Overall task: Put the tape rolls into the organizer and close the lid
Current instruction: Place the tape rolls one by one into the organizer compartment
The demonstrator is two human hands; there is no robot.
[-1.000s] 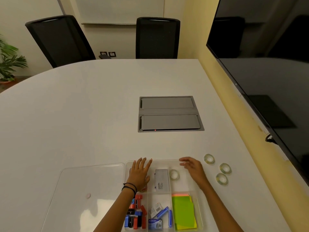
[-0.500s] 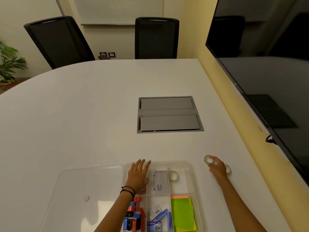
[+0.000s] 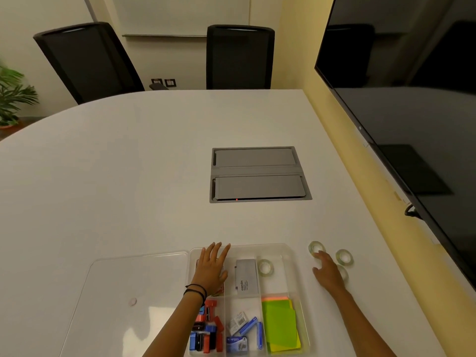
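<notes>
The clear plastic organizer (image 3: 288,247) sits at the table's near edge, with its transparent lid (image 3: 134,284) lying flat to its left. One clear tape roll (image 3: 265,267) lies in the far right compartment. Three more rolls lie on the table to the right: a far one (image 3: 315,246), a right one (image 3: 344,257) and a near one (image 3: 344,274) that is partly hidden by my right hand (image 3: 327,273). That hand is spread, with its fingertips touching the far roll's near edge. My left hand (image 3: 211,269) rests flat, fingers apart, on the organizer's far left compartment.
The organizer also holds a grey box (image 3: 246,278), green and yellow sticky notes (image 3: 280,323), staple boxes (image 3: 240,331) and small red, blue and black items (image 3: 206,333). A grey cable hatch (image 3: 257,173) is set into the white table. A large dark screen (image 3: 412,112) hangs to the right.
My right hand moved from over the organizer out to the right, onto the loose rolls on the table. My left hand stayed on the organizer.
</notes>
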